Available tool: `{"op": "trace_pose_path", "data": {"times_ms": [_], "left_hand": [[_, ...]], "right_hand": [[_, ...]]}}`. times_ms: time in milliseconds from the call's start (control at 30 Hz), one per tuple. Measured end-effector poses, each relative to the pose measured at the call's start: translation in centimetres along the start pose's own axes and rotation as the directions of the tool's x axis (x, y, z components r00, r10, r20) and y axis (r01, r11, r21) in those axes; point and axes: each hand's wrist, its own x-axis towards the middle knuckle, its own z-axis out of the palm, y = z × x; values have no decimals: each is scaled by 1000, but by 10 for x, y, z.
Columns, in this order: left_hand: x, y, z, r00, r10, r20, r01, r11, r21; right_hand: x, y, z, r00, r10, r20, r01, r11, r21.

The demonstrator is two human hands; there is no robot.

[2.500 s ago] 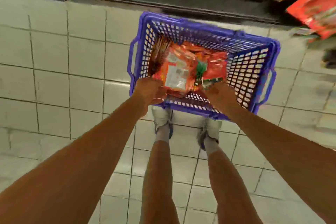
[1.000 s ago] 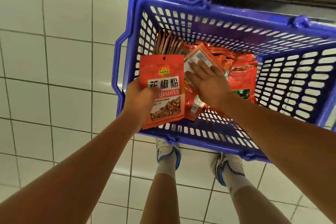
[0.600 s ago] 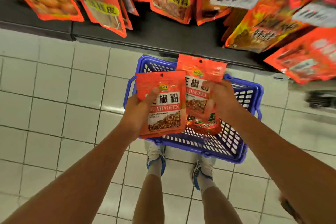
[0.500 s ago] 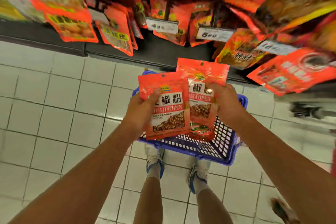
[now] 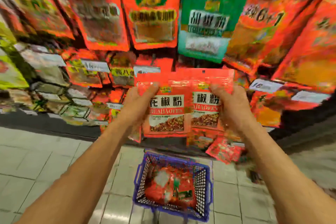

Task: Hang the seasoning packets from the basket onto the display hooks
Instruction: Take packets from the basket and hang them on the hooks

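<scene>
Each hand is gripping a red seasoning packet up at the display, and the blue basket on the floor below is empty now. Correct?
Not quite. The head view shows the blue basket on the floor is not empty: red packets lie in it. The rest holds: the left hand grips one red seasoning packet and the right hand grips another, both raised in front of the display.

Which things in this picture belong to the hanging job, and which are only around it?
Belong to the job:
- left hand, holding one red packet
- right hand, holding a second red packet
- blue basket on the floor, more packets inside

Only around:
- green packet hanging above
- white price tags
- tiled floor
</scene>
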Motion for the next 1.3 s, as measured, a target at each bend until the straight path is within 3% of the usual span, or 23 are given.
{"op": "trace_pose_path", "data": {"times_ms": [100, 200, 367, 533, 667, 833, 1133, 1300], "left_hand": [[-9, 80, 5, 982, 154, 111, -152, 988, -27], [-16, 149, 9, 952, 274, 134, -269, 962, -52], [-23, 232, 15, 896, 410, 170, -403, 912, -76], [-22, 285, 25, 881, 452, 139, -442, 892, -93], [-19, 309, 39, 880, 460, 117, -447, 886, -122], [-14, 328, 57, 859, 505, 85, -497, 862, -100], [-3, 350, 62, 839, 543, 35, -544, 839, 22], [4, 353, 62, 828, 558, 55, -559, 829, -2]], "right_hand": [[-6, -81, 4, 988, -153, -32, 154, 987, 41], [-13, -148, 9, 966, -252, -63, 257, 961, 101], [-22, -224, 19, 903, -402, -149, 415, 907, 74], [-14, -273, 20, 868, -448, -215, 466, 884, 38], [8, -313, 15, 832, -510, -220, 504, 859, -84], [39, -344, 24, 842, -515, -163, 495, 856, -147], [66, -367, 38, 874, -450, -181, 433, 892, -130], [70, -368, 42, 879, -438, -188, 420, 898, -128]]}}
